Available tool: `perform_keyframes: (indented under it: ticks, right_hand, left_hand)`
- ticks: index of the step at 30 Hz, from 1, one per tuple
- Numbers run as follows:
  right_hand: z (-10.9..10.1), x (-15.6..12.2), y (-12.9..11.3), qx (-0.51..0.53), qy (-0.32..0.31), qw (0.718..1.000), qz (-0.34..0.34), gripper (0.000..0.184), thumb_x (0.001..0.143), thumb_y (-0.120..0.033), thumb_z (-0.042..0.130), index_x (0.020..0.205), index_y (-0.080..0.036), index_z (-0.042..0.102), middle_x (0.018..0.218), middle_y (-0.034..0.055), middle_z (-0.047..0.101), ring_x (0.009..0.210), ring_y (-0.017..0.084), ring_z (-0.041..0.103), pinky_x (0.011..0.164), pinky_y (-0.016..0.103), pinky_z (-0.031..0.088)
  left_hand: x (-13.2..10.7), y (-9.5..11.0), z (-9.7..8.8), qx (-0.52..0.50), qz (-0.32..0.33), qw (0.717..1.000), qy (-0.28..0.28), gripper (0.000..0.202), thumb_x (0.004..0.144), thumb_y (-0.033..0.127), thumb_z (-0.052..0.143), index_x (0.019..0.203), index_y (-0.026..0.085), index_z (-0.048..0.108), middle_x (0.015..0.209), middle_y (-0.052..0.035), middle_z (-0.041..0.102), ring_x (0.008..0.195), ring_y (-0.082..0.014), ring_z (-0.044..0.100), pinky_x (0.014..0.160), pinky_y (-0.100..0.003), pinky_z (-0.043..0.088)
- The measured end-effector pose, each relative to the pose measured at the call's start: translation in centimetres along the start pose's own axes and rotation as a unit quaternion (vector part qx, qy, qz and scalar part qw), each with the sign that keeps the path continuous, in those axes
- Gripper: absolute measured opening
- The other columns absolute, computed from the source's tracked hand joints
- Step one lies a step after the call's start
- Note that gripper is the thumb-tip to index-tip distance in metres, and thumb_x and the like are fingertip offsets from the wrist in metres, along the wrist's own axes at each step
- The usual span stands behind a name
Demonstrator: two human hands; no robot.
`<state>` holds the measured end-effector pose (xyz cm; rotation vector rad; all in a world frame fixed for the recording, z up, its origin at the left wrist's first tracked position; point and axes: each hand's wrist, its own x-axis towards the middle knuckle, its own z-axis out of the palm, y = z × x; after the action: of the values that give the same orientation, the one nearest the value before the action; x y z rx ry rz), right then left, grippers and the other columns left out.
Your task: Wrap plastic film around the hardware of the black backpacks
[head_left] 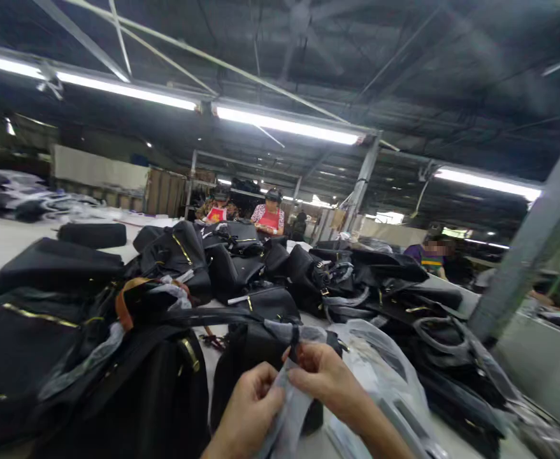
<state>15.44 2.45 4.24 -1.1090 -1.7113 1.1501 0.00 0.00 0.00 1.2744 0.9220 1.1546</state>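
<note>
I am positioning both hands above a crowded tabletop [2,233], in front of a black bag [234,357].

Status: the translucent wrap [292,408] is lying between the hands, at a strap [222,314] running over the bag. A pale covering is already showing on the strap's near section, while the lower wrap is hanging loose; I am therefore judging this work as partly done, with the loose portion remaining. Farther right, looped handles [432,347] are showing a similar covering; I cannot tell whether each is complete.

Pose: the left hand [253,401] is rising from the bottom edge and pinching the wrap between thumb and curled fingers. The right hand [325,376] is reaching in from the lower right, just beside it, pinching the wrap's upper part near the strap.
</note>
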Motion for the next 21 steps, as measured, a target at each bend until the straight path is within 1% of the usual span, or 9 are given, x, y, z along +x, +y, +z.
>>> perform_keyframes:
  ticks: [4,6,8,11,13,15,17,19,21]
  right_hand:
    - [-0.4,-0.6,-0.1,0.098,-0.004,0.994,0.042,0.026,0.068,-0.029,0.077,0.087,-0.013,0.073,0.064,-0.001,0.063,0.055,0.01,0.052,0.05,0.019,0.041]
    - [-0.5,-1.3,1.0,0.177,0.009,0.982,0.061,0.038,0.071,-0.046,0.077,0.095,-0.015,0.075,0.069,0.0016,0.068,0.057,0.013,0.057,0.053,0.024,0.048]
    - [-0.2,-2.0,2.6,0.232,0.028,0.97,0.071,0.045,0.069,-0.053,0.079,0.096,-0.017,0.077,0.07,0.003,0.071,0.057,0.014,0.06,0.055,0.026,0.052]
    - [1.1,-2.9,4.5,0.232,0.042,0.97,0.06,0.04,0.063,-0.052,0.085,0.08,-0.016,0.079,0.065,0.0043,0.072,0.055,0.014,0.063,0.056,0.025,0.051]
    - [2.4,-3.1,5.1,0.237,0.047,0.969,0.047,0.04,0.064,-0.054,0.084,0.075,-0.015,0.08,0.061,0.0047,0.072,0.054,0.017,0.064,0.056,0.026,0.051]
    - [3.6,-3.0,5.2,0.253,0.077,0.964,0.038,0.044,0.064,-0.057,0.082,0.082,-0.016,0.081,0.065,0.0053,0.074,0.061,0.02,0.067,0.06,0.029,0.052]
    - [4.4,-2.7,5.3,0.258,0.127,0.957,0.032,0.047,0.062,-0.056,0.083,0.089,-0.017,0.081,0.074,0.0062,0.076,0.076,0.024,0.069,0.072,0.031,0.054]
    - [5.0,-2.3,5.7,0.261,0.166,0.95,0.031,0.047,0.06,-0.054,0.086,0.089,-0.017,0.081,0.08,0.0067,0.078,0.087,0.026,0.069,0.081,0.03,0.053]
    - [5.5,-1.8,6.1,0.288,0.182,0.94,0.031,0.043,0.058,-0.05,0.088,0.085,-0.017,0.081,0.078,0.0063,0.077,0.085,0.025,0.07,0.08,0.03,0.053]
  left_hand:
    - [-0.1,-0.4,-0.3,-0.024,-0.015,1.0,0.004,0.019,0.065,0.037,0.056,0.067,0.019,0.05,0.049,0.0098,0.038,0.044,-0.0067,0.029,0.044,-0.022,0.018]
    - [-0.1,-0.5,-0.3,-0.04,-0.027,0.999,0.007,0.021,0.065,0.04,0.057,0.068,0.02,0.048,0.047,0.0107,0.037,0.041,-0.0059,0.026,0.042,-0.021,0.016]
    - [0.0,-0.7,-0.3,-0.056,-0.039,0.998,0.001,0.023,0.066,0.041,0.059,0.068,0.021,0.048,0.045,0.0115,0.037,0.039,-0.0052,0.024,0.041,-0.02,0.014]
    - [0.2,-1.2,-0.1,-0.071,-0.034,0.997,-0.012,0.027,0.066,0.043,0.062,0.067,0.021,0.048,0.044,0.012,0.036,0.038,-0.0046,0.022,0.04,-0.02,0.015]
    - [0.4,-1.6,0.0,-0.069,-0.021,0.997,-0.013,0.031,0.068,0.046,0.064,0.068,0.021,0.047,0.045,0.0115,0.037,0.039,-0.0049,0.025,0.04,-0.019,0.017]
    - [0.3,-1.9,0.1,-0.051,-0.002,0.999,0.0,0.033,0.071,0.048,0.066,0.069,0.02,0.047,0.048,0.0104,0.038,0.042,-0.0056,0.028,0.041,-0.018,0.021]
    - [0.1,-1.9,0.1,-0.018,0.02,1.0,0.012,0.032,0.074,0.045,0.067,0.069,0.02,0.047,0.051,0.0094,0.04,0.045,-0.0063,0.031,0.043,-0.018,0.023]
    - [-0.2,-1.8,0.2,0.017,0.044,0.999,0.023,0.029,0.077,0.041,0.066,0.069,0.019,0.049,0.055,0.0077,0.043,0.049,-0.0074,0.036,0.044,-0.018,0.027]
    - [-0.5,-1.6,0.2,0.03,0.066,0.997,0.028,0.025,0.078,0.038,0.066,0.07,0.018,0.052,0.059,0.005,0.048,0.054,-0.009,0.043,0.047,-0.017,0.034]
